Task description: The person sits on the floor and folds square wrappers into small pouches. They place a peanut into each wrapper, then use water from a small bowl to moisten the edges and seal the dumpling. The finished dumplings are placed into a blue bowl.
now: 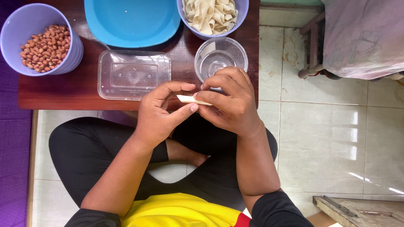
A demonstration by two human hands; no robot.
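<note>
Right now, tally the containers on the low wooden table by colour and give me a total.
Lilac bowls: 2, the bowl of peanuts and the bowl of pale dough strips
Blue plate: 1
Clear plastic tub: 1
Clear glass bowl: 1
Total: 5

left hand (158,115): fingers curled, thumb and forefinger pinched at the tips | right hand (229,103): knuckles up, fingertips pinched, touching the left fingers | forearms: bare, angled inward, wrists raised | legs: crossed beneath the fingers
</note>
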